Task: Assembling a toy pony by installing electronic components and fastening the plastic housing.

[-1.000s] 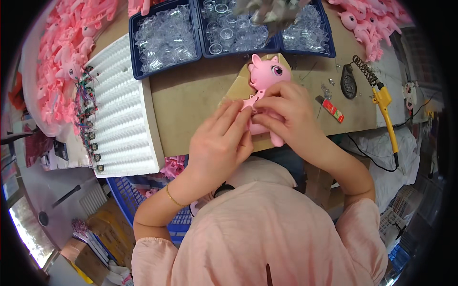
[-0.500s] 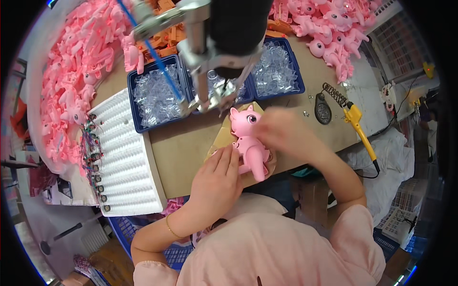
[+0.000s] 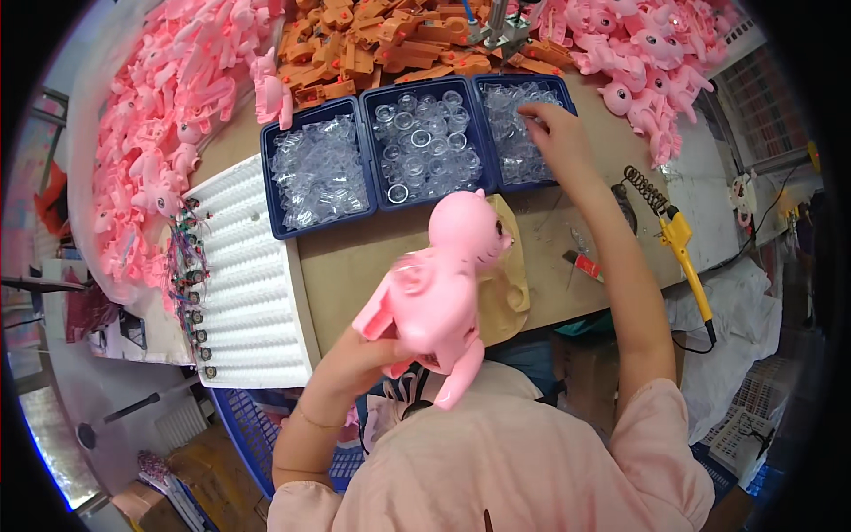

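In my left hand (image 3: 362,356) is a pink toy pony (image 3: 434,293), raised off the table with its back and side turned up. My fingers grip it low, near the legs, and are partly hidden behind it. A tan shaped holder (image 3: 510,306) lies on the table just right of the pony. Over the right-hand blue bin (image 3: 525,184) reaches my right hand (image 3: 560,142), thumb and fingers curled together above small transparent plastic parts (image 3: 510,133). Whether a small part is between the fingertips is hidden.
Two more blue bins hold transparent pieces (image 3: 319,168) and round caps (image 3: 425,146). Behind them are orange parts (image 3: 372,44) and pink pony parts (image 3: 168,97). A white ridged tray (image 3: 248,284) is left. A yellow soldering iron (image 3: 683,253) and red-and-white object (image 3: 585,266) lie right.
My left hand has lifted the pony off the tan holder and turned it. My right hand has moved from the pony to the right bin. The metal machine head no longer blocks the bins.
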A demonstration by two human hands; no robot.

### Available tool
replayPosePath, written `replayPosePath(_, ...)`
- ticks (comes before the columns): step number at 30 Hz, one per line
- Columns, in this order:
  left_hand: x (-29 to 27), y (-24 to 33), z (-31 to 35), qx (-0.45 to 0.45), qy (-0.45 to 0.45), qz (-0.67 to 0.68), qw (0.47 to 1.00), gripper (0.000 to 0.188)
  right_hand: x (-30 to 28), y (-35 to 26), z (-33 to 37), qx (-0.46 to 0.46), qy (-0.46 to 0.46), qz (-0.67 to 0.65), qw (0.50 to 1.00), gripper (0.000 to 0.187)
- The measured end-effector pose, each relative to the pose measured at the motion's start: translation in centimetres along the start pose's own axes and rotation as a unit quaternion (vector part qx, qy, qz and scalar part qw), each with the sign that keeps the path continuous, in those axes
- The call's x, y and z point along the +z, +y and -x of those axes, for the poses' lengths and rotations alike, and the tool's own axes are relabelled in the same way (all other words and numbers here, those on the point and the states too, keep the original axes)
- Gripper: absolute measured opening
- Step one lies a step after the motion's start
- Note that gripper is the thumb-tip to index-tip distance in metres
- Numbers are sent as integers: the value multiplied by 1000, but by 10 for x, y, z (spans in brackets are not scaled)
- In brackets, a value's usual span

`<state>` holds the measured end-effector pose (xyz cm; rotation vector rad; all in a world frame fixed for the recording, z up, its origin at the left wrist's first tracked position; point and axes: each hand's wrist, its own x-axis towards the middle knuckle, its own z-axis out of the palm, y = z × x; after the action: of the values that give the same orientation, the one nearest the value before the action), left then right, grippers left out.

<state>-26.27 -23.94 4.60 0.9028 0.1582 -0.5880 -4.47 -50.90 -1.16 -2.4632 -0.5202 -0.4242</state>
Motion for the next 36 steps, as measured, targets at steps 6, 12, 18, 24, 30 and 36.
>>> replayPosePath(6, -6, -52, -5, -119, -47, 191, 973, 81, -14, -8, 12, 127, -32, -181, 975, 24)
replayPosePath(12, -26, -60, 16, -76, -39, 216, 973, 75, -84, -123, 91, 245, -123, -388, 880, 20)
replayPosePath(18, -12, -69, 30, -36, -8, 189, 981, 70, -64, -180, 147, -2, -234, -390, 891, 16)
replayPosePath(24, -13, -76, 42, 1, 33, 66, 997, 65, -51, -201, 162, 60, -189, -337, 920, 20)
replayPosePath(30, 1, -64, 42, 62, 104, 50, 991, 69, -46, -203, 165, -39, -154, -277, 947, 34)
replayPosePath(36, -10, -64, 29, 167, 29, -235, 957, 79, -31, -206, 160, 310, -150, -662, 666, 86)
